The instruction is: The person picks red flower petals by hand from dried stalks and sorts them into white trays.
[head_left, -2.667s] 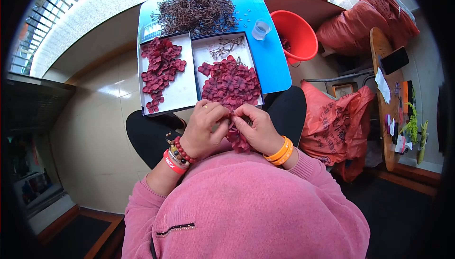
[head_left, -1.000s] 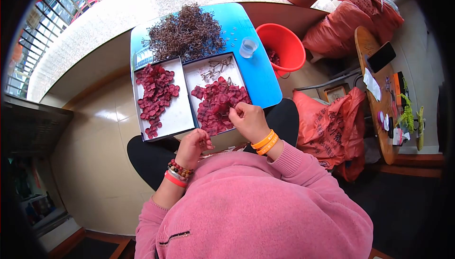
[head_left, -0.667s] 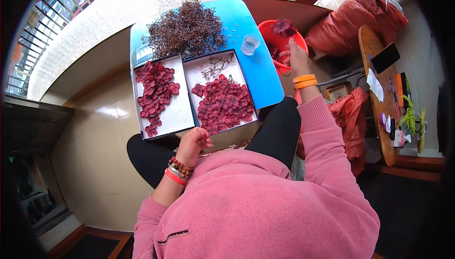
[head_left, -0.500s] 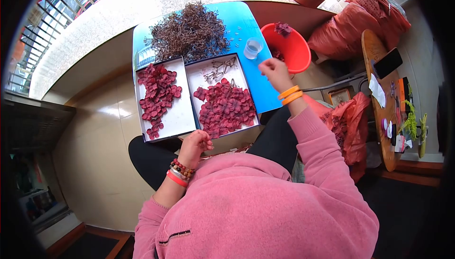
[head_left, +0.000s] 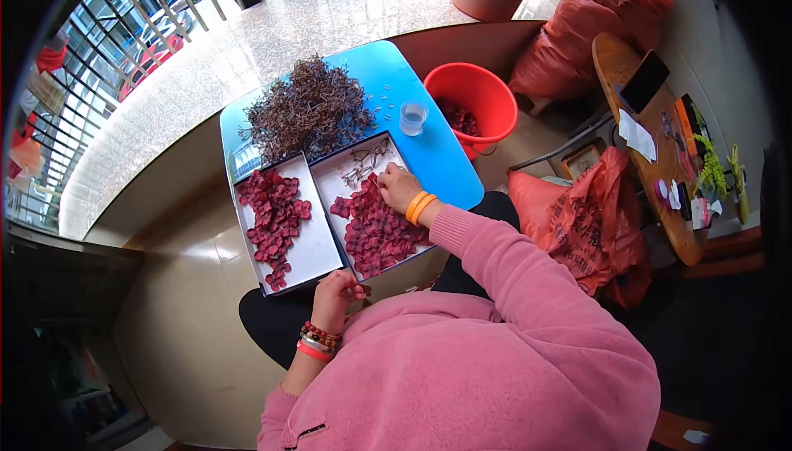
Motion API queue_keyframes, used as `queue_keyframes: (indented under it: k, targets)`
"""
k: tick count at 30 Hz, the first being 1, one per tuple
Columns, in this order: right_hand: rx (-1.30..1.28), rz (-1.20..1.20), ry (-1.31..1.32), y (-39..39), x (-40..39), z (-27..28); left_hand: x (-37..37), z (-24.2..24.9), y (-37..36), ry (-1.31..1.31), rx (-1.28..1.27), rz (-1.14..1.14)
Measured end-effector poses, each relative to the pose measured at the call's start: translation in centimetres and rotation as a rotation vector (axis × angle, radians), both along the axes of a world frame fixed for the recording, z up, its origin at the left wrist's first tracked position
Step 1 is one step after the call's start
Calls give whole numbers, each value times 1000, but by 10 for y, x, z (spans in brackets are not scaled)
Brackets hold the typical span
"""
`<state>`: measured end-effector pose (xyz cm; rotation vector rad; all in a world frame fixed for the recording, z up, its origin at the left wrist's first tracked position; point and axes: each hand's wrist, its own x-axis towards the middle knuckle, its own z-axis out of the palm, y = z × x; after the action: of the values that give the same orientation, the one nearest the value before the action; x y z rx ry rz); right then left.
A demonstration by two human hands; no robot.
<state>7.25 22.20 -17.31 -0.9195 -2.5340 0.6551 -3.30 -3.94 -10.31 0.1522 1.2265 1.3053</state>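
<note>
My right hand (head_left: 399,188) reaches into the right-hand white tray (head_left: 333,180), its bent fingertips at the upper edge of a heap of dark red artificial flower petals (head_left: 379,228). What sits between those fingertips is hidden. Thin brown stems (head_left: 360,172) lie in the tray just above the hand. My left hand (head_left: 337,292) is curled with fingers together, close to the trays' near edge; its contents are too small to name. A second white tray (head_left: 309,245) on the left holds more dark red petals (head_left: 272,218).
A tangled pile of brown stems (head_left: 309,111) sits on the blue table (head_left: 450,166), beside a clear plastic cup (head_left: 413,118). The red bucket (head_left: 499,104) stands right of the table. Red plastic bags (head_left: 569,220) and a wooden board (head_left: 615,63) with a phone (head_left: 645,81) are farther right.
My right hand has moved left from beside the bucket into the right-hand tray. The dark red flower cluster at the bucket's rim is gone from there. The whole view has shifted.
</note>
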Motion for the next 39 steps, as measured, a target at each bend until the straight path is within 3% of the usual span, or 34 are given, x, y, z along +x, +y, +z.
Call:
queue_keyframes:
  k: [4, 10, 14, 17, 21, 22, 25, 26, 28, 31, 34, 35, 37, 39]
  targets:
    - [-136, -28, 318, -3, 9, 24, -9, -8, 14, 156, 16, -99]
    - [-528, -13, 498, -38, 18, 59, -15, 6, 64, 364, 130, -56]
    - [-538, 7, 514, -62, 21, 74, -6, 16, 88, 284, 130, -37]
    - [-370, 54, 604, -81, 21, 61, 0, 5, 90, 275, 201, 6]
    - [-593, 201, 543, -96, 33, 95, 3, -4, 78, 307, 212, 76]
    - [-402, 299, 551, -91, 37, 97, 0, -5, 72, 331, 195, 51]
    - [-348, 133, 536, -83, 43, 108, 3, 6, 60, 450, 176, -22]
    - [-490, 140, 588, -85, 43, 114, 5, 9, 55, 478, 202, -39]
    - [-183, 337, 482, -87, 39, 118, 9, 7, 48, 530, 217, -86]
    - [68, 460, 338, -99, 46, 116, 10, 29, 41, 409, 146, -100]
    - [107, 484, 300, -112, 51, 118, -6, 30, 33, -158, 181, -140]
    - [81, 474, 336, -116, 53, 118, -10, 27, 29, -322, 207, -168]
    - [25, 447, 406, -125, 57, 118, -8, 29, 26, -333, 187, -199]
    - [-213, 404, 472, -132, 63, 116, -7, 26, 24, -387, 236, -260]
